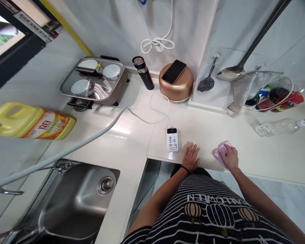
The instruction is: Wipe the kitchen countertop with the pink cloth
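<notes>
My left hand [191,157] lies flat on the white countertop [193,125] near its front edge, fingers stretched out, holding nothing. To the right, my right hand [230,157] is closed over a crumpled pink cloth [220,153] and presses it on the counter. Just left of my left hand lies a white power bank [172,142] with a dark display end. A white cable [156,122] runs from its top and loops across the counter.
Behind stand a black thermos [146,78] and a copper-coloured pot [179,89] with a phone [174,72] on it. A lidded electric pan [91,83], a yellow detergent jug [40,122] and a steel sink [76,200] are left. A plastic bottle [282,127] lies right.
</notes>
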`<state>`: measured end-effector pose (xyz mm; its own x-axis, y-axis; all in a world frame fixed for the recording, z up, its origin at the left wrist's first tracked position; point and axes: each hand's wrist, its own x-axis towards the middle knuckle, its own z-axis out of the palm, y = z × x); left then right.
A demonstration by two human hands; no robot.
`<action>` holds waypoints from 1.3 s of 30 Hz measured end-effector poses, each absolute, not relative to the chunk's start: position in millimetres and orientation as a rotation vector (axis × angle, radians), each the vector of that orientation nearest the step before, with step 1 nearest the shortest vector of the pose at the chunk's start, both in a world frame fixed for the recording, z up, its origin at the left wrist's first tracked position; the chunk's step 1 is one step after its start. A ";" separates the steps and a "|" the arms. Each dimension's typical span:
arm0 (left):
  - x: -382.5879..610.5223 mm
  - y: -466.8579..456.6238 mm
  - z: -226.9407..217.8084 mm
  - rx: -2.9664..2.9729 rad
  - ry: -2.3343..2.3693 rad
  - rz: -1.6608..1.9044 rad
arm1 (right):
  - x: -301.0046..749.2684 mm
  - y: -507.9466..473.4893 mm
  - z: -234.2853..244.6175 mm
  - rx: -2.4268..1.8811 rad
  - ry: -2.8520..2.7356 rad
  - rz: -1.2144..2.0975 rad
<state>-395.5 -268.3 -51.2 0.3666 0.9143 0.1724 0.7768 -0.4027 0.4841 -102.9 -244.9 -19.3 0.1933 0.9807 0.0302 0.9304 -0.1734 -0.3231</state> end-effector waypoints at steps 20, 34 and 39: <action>-399.7 -268.1 -48.1 2.304 1.449 0.602 | -108.3 -214.7 -23.8 -2.090 -1.937 0.342; -397.5 -268.7 -52.0 2.287 1.442 0.672 | -53.4 -250.1 -15.9 -2.639 -1.373 0.172; -397.3 -269.0 -52.6 2.316 1.452 0.681 | -155.9 -221.7 -25.3 -1.968 -1.954 0.427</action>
<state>-397.3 -269.0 -52.6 0.3687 0.9025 0.2227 0.7483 -0.4303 0.5049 -155.9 -221.7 -25.3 0.0124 0.9997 0.0216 0.8994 -0.0018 -0.4371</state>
